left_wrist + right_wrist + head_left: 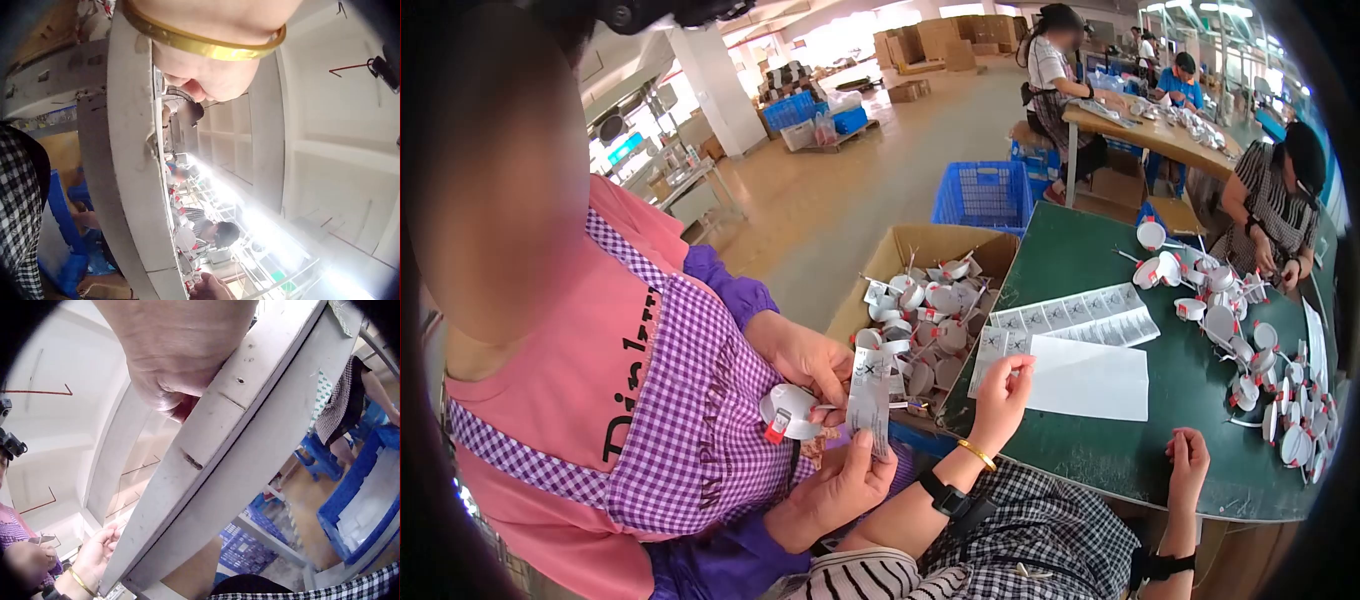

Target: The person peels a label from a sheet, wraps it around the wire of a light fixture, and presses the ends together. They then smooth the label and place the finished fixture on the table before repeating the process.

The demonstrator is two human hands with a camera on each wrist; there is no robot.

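My left hand (1003, 395), with a gold bangle at the wrist, is raised over the near left part of the green table (1040, 450). Its fingers curl loosely around nothing. Beside it lie a blank white sheet (1090, 378) and a sheet of printed labels (1090, 312). My right hand (1188, 466) is at the table's near edge, empty, fingers loosely bent. In the right wrist view it shows by the table's pale edge (194, 456). To my left, a person in a purple checked apron holds a printed label strip (868, 395) and a white round part with a red tag (790, 412).
A cardboard box (880, 245) full of similar white parts stands left of the table, with a blue crate (982, 192) behind it. More white parts (1220, 325) are heaped along the table's right side. Another person (1265, 200) sits at the far right corner.
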